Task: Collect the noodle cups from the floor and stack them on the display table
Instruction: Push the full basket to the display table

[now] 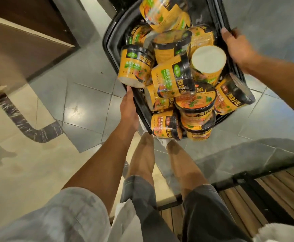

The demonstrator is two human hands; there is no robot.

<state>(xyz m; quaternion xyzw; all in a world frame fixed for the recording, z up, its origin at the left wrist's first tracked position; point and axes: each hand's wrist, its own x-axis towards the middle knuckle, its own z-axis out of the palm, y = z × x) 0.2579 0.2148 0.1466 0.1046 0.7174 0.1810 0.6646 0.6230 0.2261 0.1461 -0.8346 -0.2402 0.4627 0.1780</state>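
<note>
Carrying a black tray [230, 23] heaped with orange noodle cups [174, 74] above the tiled floor [83, 95], left hand [129, 109] gripping its near edge, right hand [237, 48] gripping the far side.

Glossy grey tiled floor [83, 105], dark wooden cabinet [20, 37] left.

A jumbled heap of noodle cups [177, 74] fills the upper middle of the frame, orange-yellow tubs with black lids and bands, wrapped in clear film. They lie every way: some upright, some on their sides, one showing its plain white bottom [208, 57]. They are piled in a black tray [111, 41].
</note>
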